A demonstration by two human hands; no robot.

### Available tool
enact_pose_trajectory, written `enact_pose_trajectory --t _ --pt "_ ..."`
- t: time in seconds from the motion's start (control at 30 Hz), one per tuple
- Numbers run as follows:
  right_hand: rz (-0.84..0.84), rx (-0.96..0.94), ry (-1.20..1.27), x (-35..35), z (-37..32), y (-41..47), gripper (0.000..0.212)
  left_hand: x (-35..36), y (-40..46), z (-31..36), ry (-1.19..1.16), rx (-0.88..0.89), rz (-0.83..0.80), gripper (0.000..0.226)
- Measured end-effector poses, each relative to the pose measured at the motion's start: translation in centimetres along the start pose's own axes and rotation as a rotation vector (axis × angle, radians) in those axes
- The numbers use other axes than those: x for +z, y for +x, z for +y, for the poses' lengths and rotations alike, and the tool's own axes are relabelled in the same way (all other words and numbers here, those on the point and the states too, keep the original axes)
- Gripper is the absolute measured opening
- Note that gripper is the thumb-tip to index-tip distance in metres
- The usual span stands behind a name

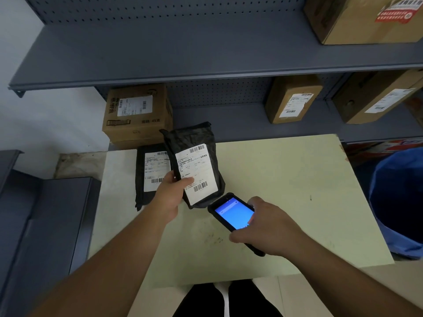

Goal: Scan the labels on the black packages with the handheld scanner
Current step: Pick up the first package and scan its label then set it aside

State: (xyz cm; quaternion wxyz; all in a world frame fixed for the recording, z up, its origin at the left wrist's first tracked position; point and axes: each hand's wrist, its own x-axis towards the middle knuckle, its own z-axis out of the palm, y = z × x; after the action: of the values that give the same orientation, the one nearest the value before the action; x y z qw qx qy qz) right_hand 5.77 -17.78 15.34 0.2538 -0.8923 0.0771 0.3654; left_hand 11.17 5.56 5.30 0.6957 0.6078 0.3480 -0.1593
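My left hand [170, 193] grips a black package [194, 138] by its left edge and holds it tilted above the pale table [286, 191], its white barcode label [196, 172] facing up. A second black package [148, 172] with its own label lies flat on the table just behind and to the left, partly covered by the held one. My right hand [267, 227] holds the handheld scanner [233, 215], whose blue screen is lit. The scanner's top end sits right below the held package's lower corner.
Grey metal shelving [206, 65] runs behind the table. Cardboard boxes with labels stand on it: one [137, 113] right behind the packages, others [294, 100] at right and one on the upper shelf [357, 19]. A blue bin [398, 202] stands right of the table.
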Motion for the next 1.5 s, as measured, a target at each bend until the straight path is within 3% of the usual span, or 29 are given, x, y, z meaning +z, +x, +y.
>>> enact_pose_trajectory --t 0.63,1.13,1.5 --pt "0.037 0.057 0.081 -0.1 2.1 -0.5 0.061 2.1 0.7 -0.9 0.030 0.000 -0.001 0.037" --pt "0.109 0.138 0.277 -2.9 8.6 -0.2 0.055 13.4 2.3 -3.4 0.152 -0.143 -0.113 0.013" --pt "0.121 0.216 0.380 -5.6 13.6 1.3 0.056 22.2 5.3 -5.1 0.309 -0.146 -0.151 0.016"
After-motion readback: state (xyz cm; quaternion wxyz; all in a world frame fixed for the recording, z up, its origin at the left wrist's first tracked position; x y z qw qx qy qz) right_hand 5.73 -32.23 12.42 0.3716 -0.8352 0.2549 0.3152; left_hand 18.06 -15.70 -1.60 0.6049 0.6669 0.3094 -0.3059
